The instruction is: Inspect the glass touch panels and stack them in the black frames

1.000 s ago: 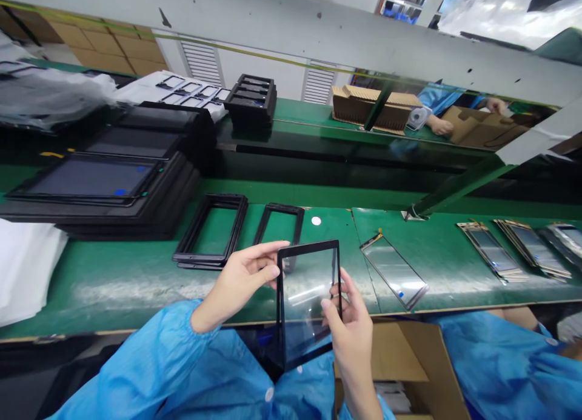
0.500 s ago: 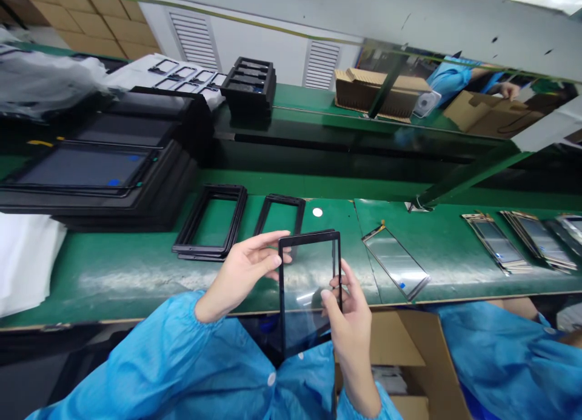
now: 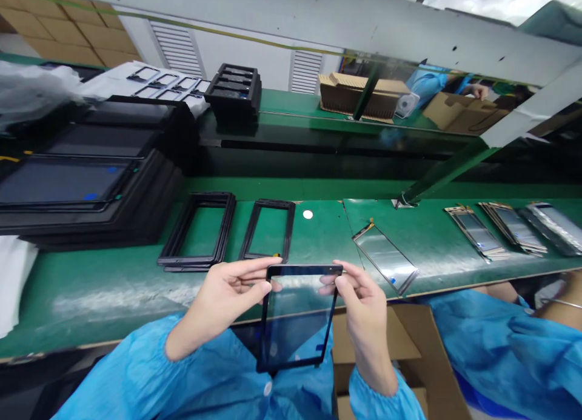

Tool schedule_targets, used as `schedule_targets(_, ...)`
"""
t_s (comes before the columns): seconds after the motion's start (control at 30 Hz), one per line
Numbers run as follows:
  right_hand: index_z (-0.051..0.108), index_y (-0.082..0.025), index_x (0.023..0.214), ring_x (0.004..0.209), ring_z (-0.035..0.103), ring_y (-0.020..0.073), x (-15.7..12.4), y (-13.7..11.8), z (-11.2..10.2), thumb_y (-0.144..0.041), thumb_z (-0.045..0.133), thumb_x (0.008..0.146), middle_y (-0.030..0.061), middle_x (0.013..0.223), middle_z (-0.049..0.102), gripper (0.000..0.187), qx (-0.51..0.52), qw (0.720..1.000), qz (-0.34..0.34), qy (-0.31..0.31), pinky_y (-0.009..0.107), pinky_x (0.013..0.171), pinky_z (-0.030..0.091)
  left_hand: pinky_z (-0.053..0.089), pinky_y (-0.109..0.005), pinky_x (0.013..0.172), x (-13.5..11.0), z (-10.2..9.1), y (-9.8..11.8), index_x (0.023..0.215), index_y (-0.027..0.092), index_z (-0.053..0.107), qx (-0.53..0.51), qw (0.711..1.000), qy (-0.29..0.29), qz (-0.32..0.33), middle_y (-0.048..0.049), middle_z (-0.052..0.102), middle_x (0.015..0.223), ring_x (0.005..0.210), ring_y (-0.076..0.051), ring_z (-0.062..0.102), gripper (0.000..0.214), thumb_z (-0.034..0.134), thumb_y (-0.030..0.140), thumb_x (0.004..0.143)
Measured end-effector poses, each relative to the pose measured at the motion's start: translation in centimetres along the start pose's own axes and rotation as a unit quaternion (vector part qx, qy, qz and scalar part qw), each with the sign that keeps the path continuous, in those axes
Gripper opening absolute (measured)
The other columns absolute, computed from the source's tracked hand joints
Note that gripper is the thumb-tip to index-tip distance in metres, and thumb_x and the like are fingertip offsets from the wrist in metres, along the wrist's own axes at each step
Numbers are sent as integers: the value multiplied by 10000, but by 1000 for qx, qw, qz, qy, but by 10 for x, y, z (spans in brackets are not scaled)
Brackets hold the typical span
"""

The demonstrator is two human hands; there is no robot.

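Between my hands is a black-framed glass touch panel (image 3: 297, 320), see-through in the middle, tilted over my lap at the bench's front edge. My left hand (image 3: 227, 293) pinches its upper left corner between thumb and fingers. At the upper right corner, my right hand (image 3: 364, 305) grips it the same way. Just beyond the panel, a black rectangular frame (image 3: 291, 226) lies flat on the bench. To its left is a small stack of similar black frames (image 3: 230, 220). A loose clear panel (image 3: 385, 256) with an orange tab lies to the right.
Large stacked black trays (image 3: 154, 190) holding dark panels stand at the left. Thin panels (image 3: 477, 232) sit in piles at the right, near a co-worker's blue sleeve (image 3: 500, 341). A green post (image 3: 445, 171) rises from the bench. An open carton (image 3: 409, 335) is below the edge.
My right hand has moved from the panel's right side up to its upper right corner. The panel has dropped lower and tipped flatter. The whole view has shifted slightly.
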State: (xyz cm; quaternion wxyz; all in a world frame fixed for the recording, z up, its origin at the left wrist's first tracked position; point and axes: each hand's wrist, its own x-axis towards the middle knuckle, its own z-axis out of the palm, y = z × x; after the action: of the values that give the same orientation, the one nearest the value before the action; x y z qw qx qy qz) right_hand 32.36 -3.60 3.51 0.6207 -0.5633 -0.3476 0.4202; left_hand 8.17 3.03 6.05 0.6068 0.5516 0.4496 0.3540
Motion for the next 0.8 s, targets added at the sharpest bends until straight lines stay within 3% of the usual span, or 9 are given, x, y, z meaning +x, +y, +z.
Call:
schedule_targets(0.27,805,-205,975,565,800,211,-8,-8,10,-415,833,884,55,730,837,230,26,999,1,22,270,579,650,695,-272,694,0,-11,-9,1206,255,845,47,999,2,25,-75,869,898,794,-265,846,360,836,409,881)
schedule_targets(0.33,811,-206,994,582,806,211,-9,-6,13,-417,831,888,60,742,841,237,21,1000,4,11,272,597,657,690,-315,836,1,-10,-5,1233,286,833,119,990,-9,74,-82,849,1157,1027,-299,827,339,796,398,915)
schedule_targets(0.4,825,-207,1018,616,815,215,-11,-4,18,-425,833,886,66,763,846,255,10,1000,14,-24,282,632,668,623,-373,1030,2,-5,2,1309,331,794,224,964,-36,137,-52,732,1434,1302,-327,708,389,779,351,921)
schedule_targets(0.47,840,-208,1035,633,819,225,-11,-2,22,-459,855,861,70,772,848,306,6,997,33,-74,302,652,676,573,-402,1103,4,1,11,1423,368,715,295,935,-102,168,-24,696,1487,1361,-322,664,497,750,295,933)
schedule_targets(0.53,855,-208,1018,685,831,247,-9,-1,18,-530,862,839,84,800,853,368,7,991,64,-115,330,691,683,610,-380,1031,5,6,17,1493,374,645,293,929,-172,143,-22,786,1340,1199,-285,761,530,686,270,975)
schedule_targets(0.6,867,-201,977,782,846,276,-3,-1,5,-609,832,843,112,874,861,431,2,986,102,-133,361,759,686,658,-327,869,5,6,18,1472,341,637,234,951,-187,82,-28,840,1164,950,-234,819,455,620,291,1020)
schedule_targets(0.7,866,-179,912,795,846,298,4,3,-23,-675,790,854,141,881,858,505,-12,980,151,-126,375,758,683,634,-261,584,2,-1,11,1366,260,613,99,991,-91,-2,-62,836,1046,711,-199,786,365,635,364,1016)
schedule_targets(0.8,826,-170,789,646,817,279,4,13,-38,-702,784,843,134,737,832,537,2,985,156,-75,346,639,668,603,-257,485,-3,-5,1,1328,224,551,12,1000,-3,-26,-90,831,1000,650,-205,765,430,712,399,970)
